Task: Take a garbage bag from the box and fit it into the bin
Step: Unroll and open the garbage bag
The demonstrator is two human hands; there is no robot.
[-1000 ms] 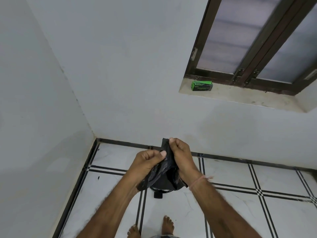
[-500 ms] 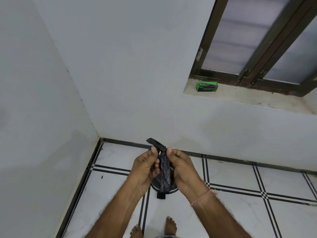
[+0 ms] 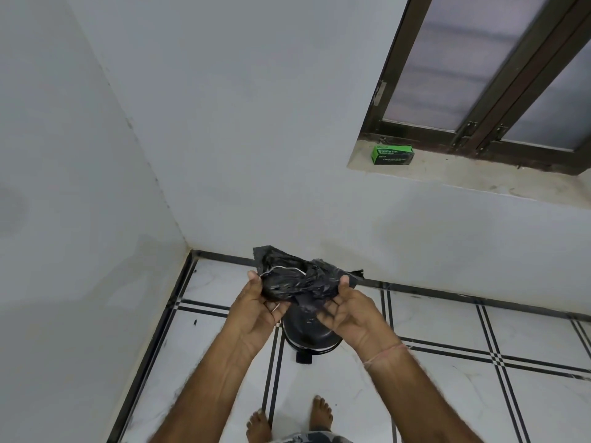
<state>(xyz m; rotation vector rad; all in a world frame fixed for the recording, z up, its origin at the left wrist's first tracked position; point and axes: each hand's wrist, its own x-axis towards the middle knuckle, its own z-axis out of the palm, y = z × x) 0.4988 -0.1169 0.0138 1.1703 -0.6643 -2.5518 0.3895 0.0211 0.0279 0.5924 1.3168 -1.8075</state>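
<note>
A crumpled black garbage bag [image 3: 297, 278] is stretched sideways between my two hands, with a thin white string running across its left part. My left hand [image 3: 259, 310] grips its left end and my right hand [image 3: 350, 310] holds its right end, palms turned up. Directly below the bag stands a small black round bin [image 3: 311, 337] on the floor, with a pedal at its front; my hands and the bag hide its far side. The green garbage bag box [image 3: 392, 154] lies on the window sill at the upper right.
The bin stands near a room corner, with white walls to the left and behind. The floor [image 3: 447, 378] is white tile with black lines. My bare feet [image 3: 289, 417] are just in front of the bin. A dark-framed window [image 3: 499, 75] sits above the sill.
My hands have moved apart, spreading the bag from a narrow vertical bundle into a wider sideways shape. The view has shifted slightly downward, showing more of the bin.
</note>
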